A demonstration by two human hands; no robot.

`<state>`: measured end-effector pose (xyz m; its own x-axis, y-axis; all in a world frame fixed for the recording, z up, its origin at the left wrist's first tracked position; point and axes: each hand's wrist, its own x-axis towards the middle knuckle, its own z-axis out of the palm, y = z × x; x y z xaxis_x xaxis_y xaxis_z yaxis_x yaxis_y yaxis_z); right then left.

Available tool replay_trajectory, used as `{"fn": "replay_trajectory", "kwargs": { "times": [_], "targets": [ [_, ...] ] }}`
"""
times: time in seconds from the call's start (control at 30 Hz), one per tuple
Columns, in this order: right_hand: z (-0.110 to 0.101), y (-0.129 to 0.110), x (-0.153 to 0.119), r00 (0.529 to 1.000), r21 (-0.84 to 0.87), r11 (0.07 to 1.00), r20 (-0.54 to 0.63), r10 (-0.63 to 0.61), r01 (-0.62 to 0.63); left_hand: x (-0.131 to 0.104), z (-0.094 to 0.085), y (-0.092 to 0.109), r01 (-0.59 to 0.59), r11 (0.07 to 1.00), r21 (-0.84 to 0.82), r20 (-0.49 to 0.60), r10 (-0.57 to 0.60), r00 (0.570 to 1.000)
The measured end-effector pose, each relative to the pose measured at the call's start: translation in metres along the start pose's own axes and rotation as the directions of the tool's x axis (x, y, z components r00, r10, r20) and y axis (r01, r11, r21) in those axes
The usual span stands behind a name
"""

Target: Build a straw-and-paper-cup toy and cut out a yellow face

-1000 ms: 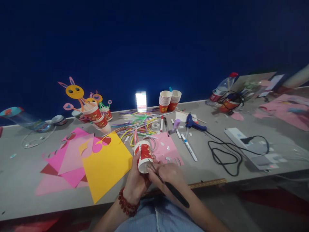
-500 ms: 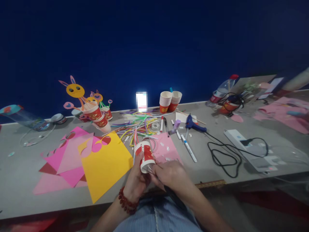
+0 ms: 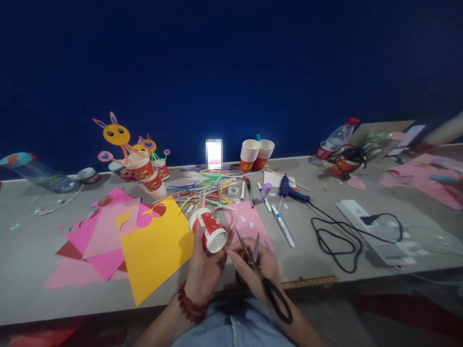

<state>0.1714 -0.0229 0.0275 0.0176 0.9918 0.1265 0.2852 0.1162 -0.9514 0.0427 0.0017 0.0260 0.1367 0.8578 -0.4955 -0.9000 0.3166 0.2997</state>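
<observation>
My left hand (image 3: pixel 206 265), with a red bead bracelet at its wrist, is closed round a red and white paper cup (image 3: pixel 209 228). The cup lies tilted, its white recessed end turned toward me and to the right. Pink stems show beyond its far end. In my right hand (image 3: pixel 258 267) is a pair of black-handled scissors (image 3: pixel 253 258), blades parted and pointing up and away. The scissors are apart from the cup, just to its right. My right thumb and fingertips are close to the cup; whether they pinch anything small I cannot tell.
Yellow paper (image 3: pixel 155 250) and pink sheets (image 3: pixel 97 231) lie left. Colourful pipe cleaners (image 3: pixel 206 185) spread behind the cup. Stacked cups (image 3: pixel 249 154), markers (image 3: pixel 283 226), a blue glue gun (image 3: pixel 292 190) and a power strip (image 3: pixel 372 231) stand or lie beyond and right. Decorated cups (image 3: pixel 139 166) stand back left.
The scissors have come away from the cup's end and turned, so their blades now point up. My left hand has shifted the cup slightly left and tilted its end to the right.
</observation>
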Motion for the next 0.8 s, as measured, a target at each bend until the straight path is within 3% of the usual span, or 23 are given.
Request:
{"fn": "replay_trajectory", "kwargs": {
  "times": [0.17, 0.37, 0.6, 0.8],
  "targets": [
    [0.024, 0.002, 0.009, 0.993, -0.086, 0.993, -0.082, -0.084, 0.077, -0.002, 0.000, -0.007, -0.042, 0.999, 0.016, 0.117, 0.040, 0.992],
    [0.026, 0.004, 0.015, 0.949, -0.313, 0.913, -0.092, -0.302, 0.261, -0.001, 0.000, -0.008, -0.074, 0.997, 0.022, 0.087, 0.072, 0.994],
    [0.027, 0.006, 0.017, 0.951, -0.291, 0.931, -0.149, -0.271, 0.220, 0.003, -0.006, -0.010, -0.062, 0.998, 0.030, 0.080, 0.059, 0.995],
    [0.026, 0.005, 0.017, 0.983, -0.179, 0.975, -0.100, -0.155, 0.135, 0.003, -0.006, -0.010, -0.075, 0.997, 0.034, 0.078, 0.072, 0.994]
  ]
}}
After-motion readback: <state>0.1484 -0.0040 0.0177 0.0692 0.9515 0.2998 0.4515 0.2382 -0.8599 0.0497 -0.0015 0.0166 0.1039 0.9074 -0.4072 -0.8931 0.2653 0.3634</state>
